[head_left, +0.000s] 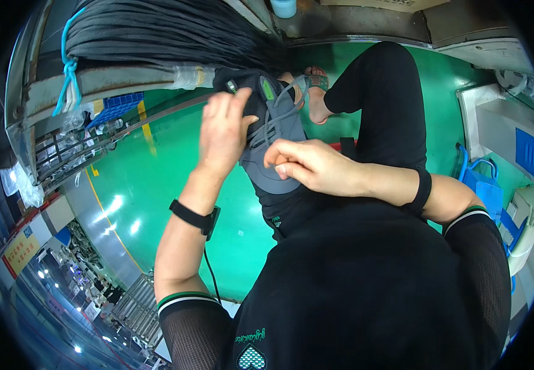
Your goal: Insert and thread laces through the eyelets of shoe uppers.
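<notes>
A grey lace-up shoe [270, 176] lies over my lap, its toe toward me and a green label inside its opening. Grey laces [282, 117] run loosely across its upper, with a loop standing out on the far right. My left hand [222, 126] is raised beside the shoe's left side, thumb apart from the bent fingers, slightly blurred. Just past its fingertips is a small shiny piece [232, 86] on dark material. My right hand [307, 163] is over the front of the shoe, thumb and forefinger pressed together; whatever is between them is hidden.
A thick bundle of dark laces [156, 34] hangs over a metal rack [113, 80] at upper left, with a blue tie [69, 65] nearby. A blue cup [283, 7] stands at the far edge. Blue plastic items [483, 185] are at right. The floor [187, 142] is green.
</notes>
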`<state>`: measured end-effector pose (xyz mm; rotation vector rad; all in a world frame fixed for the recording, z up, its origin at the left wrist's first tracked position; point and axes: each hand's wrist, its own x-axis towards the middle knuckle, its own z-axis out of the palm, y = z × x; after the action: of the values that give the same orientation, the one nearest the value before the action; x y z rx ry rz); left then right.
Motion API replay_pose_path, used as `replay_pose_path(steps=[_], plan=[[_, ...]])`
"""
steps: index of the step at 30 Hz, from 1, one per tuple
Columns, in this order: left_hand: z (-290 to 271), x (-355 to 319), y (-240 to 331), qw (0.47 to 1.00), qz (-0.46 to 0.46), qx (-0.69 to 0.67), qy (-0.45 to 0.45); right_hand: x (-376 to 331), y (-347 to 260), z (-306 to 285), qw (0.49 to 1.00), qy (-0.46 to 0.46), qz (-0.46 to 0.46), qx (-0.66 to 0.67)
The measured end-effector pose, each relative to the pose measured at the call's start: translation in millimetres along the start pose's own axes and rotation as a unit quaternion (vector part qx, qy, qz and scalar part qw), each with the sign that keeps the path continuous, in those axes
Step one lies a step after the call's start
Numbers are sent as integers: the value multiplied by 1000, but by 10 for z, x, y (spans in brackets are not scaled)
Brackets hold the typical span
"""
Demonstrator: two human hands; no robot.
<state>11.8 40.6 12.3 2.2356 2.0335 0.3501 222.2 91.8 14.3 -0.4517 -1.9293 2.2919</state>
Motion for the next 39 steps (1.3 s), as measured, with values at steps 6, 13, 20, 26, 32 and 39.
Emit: replay_pose_path(steps=[6, 13, 20, 26, 32, 39], plan=[[-236, -151, 27, 996, -13, 90, 10, 51, 160, -392, 988, 123, 58, 72], [-67, 35, 124, 989, -50, 114, -78, 373, 244, -382, 983, 177, -4, 41], [97, 152, 147, 997, -62, 40, -15, 579, 150, -464, 919, 228, -158, -278], [131, 154, -74, 843, -373, -348, 171, 818, 234, -407, 793, 166, -246, -532], [16, 17, 3, 941, -215, -201, 167, 813, 278, -491, 815, 97, -277, -500], [154, 139, 167, 997, -62, 48, 2, 612, 190, -576, 836, 186, -230, -461]])
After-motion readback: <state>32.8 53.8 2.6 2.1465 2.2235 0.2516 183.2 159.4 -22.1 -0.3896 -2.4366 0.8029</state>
